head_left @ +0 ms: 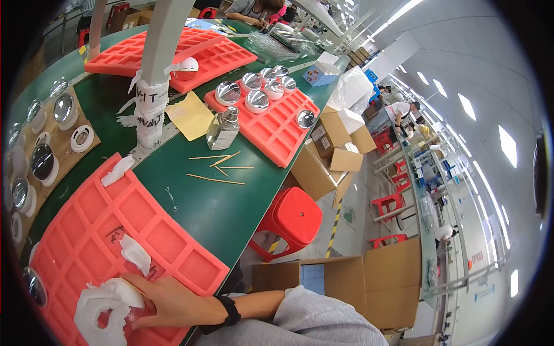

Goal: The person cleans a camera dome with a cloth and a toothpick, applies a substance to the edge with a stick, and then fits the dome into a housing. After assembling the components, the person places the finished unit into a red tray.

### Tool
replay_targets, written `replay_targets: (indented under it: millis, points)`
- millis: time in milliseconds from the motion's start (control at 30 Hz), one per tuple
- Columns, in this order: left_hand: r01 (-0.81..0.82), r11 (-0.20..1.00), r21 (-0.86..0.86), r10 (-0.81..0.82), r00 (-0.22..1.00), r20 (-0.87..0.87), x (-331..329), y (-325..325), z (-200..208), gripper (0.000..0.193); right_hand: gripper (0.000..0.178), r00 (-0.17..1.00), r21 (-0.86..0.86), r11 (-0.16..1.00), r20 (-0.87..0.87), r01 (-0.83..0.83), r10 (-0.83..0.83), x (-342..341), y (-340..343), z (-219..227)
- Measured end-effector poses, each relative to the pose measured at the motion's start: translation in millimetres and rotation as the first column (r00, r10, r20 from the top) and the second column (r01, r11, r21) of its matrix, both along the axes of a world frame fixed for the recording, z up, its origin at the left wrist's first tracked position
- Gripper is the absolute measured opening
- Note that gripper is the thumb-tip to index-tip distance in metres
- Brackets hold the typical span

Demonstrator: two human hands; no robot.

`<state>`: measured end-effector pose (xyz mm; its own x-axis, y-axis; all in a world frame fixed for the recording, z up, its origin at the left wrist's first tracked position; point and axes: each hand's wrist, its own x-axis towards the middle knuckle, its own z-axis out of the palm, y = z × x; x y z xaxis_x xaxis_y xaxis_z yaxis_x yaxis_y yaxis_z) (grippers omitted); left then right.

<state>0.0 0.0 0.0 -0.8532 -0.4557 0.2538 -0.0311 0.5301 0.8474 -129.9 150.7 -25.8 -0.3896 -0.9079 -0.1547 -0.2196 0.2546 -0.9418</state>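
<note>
My right hand (173,301), with a black band at the wrist, reaches in from the lower right over the near red foam tray (138,207). Its fingers are bent round a crumpled white tissue (101,314); whether something else sits within the tissue is hidden. Another scrap of white tissue (134,254) lies on the tray just beyond my fingers. At the tray's left edge is a round, shiny dome-shaped part (34,286). My left hand is out of view.
Wooden sticks (216,179) and a clear bottle (223,130) rest on the green table (199,202). Mirrored domes fill part of a second red tray (259,127); more stand on cardboard (75,118) at left. A taped post (151,104) rises between. Right are a red stool (296,214) and boxes (320,167).
</note>
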Motion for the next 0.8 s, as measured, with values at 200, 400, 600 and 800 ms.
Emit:
replay_targets:
  millis: [200,400,600,800]
  points:
    - [-0.079,0.986,0.144,0.070,0.995,0.071,-7.8,6.5,13.1,0.015,0.090,1.000,-0.035,0.999,-0.009,0.015,-0.015,-1.0,-0.3,-5.4]
    - [-0.108,0.980,0.169,0.104,0.994,0.035,-9.2,4.0,14.6,0.014,0.092,0.999,-0.015,1.000,-0.051,0.006,-0.007,-2.6,0.1,-7.0]
    - [0.029,0.975,0.221,-0.054,0.993,0.104,-8.0,0.5,22.4,0.014,0.083,0.999,-0.130,0.991,0.001,0.041,-0.041,-1.0,11.5,-5.5]
    - [-0.059,0.990,0.126,0.054,0.998,0.038,-8.9,4.7,27.4,0.012,0.047,0.949,-0.238,0.954,-0.296,-0.184,0.110,-25.0,36.6,34.6]
